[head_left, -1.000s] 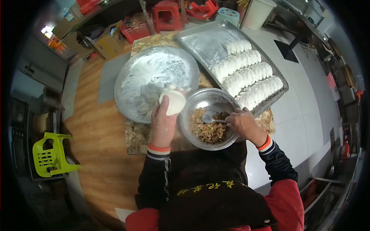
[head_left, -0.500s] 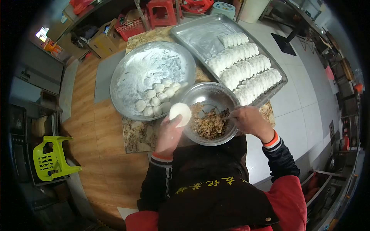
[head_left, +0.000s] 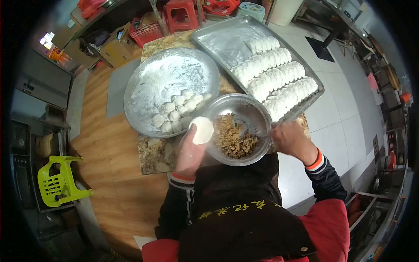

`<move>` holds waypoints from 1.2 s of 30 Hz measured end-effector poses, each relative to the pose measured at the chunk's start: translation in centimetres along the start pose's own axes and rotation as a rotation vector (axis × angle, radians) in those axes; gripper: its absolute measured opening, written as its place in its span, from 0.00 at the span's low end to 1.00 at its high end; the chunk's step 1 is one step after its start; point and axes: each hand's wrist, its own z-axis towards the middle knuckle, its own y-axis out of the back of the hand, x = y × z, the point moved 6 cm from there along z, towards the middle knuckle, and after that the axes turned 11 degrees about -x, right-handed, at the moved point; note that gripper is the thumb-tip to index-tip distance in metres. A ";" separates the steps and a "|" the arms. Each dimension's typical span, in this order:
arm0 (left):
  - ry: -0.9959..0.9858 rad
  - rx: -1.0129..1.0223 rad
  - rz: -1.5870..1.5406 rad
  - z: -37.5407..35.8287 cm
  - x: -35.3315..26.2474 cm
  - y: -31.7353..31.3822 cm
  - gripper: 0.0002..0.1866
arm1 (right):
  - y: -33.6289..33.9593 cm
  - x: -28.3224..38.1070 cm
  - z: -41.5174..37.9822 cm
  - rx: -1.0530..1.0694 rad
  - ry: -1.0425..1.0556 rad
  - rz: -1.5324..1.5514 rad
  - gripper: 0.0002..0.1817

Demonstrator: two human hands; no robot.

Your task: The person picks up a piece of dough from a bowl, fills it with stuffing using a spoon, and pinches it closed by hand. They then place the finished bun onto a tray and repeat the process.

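My left hand (head_left: 190,153) holds a round white dough wrapper (head_left: 201,130) at the left rim of a steel bowl (head_left: 253,110). Brown minced filling (head_left: 233,137) lies in the bowl. At the bowl's right rim, my right hand (head_left: 290,139) is closed and blurred; it seems to grip a thin utensil that reaches over the rim, too smeared to name. Left of the bowl, a floured round pan (head_left: 163,72) holds several small dough pieces (head_left: 175,111). Rows of white dumplings (head_left: 279,76) lie in a metal tray (head_left: 218,32) behind the bowl.
The pans rest on a speckled stone tabletop (head_left: 157,159). A green plastic chair (head_left: 61,181) is on the floor to the left. Behind the table are a red stool (head_left: 182,15), a red crate (head_left: 146,32) and a cardboard box (head_left: 120,46). Shelving lines the right side.
My right hand has moved right, from over the bowl's edge to just outside it. The filling's shape in the bowl has changed. My left hand and the wrapper have shifted slightly left.
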 end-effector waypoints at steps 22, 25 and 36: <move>0.024 -0.024 -0.026 -0.5 0.4 0.6 0.23 | -3.0 4.1 1.2 -0.160 -0.056 0.413 0.16; 0.006 -0.030 -0.040 -0.5 0.2 1.0 0.23 | -1.9 2.3 2.2 -0.089 -0.167 0.295 0.14; 0.017 0.016 -0.018 -0.7 0.2 0.7 0.23 | -1.4 0.2 1.5 -0.293 -0.127 0.358 0.15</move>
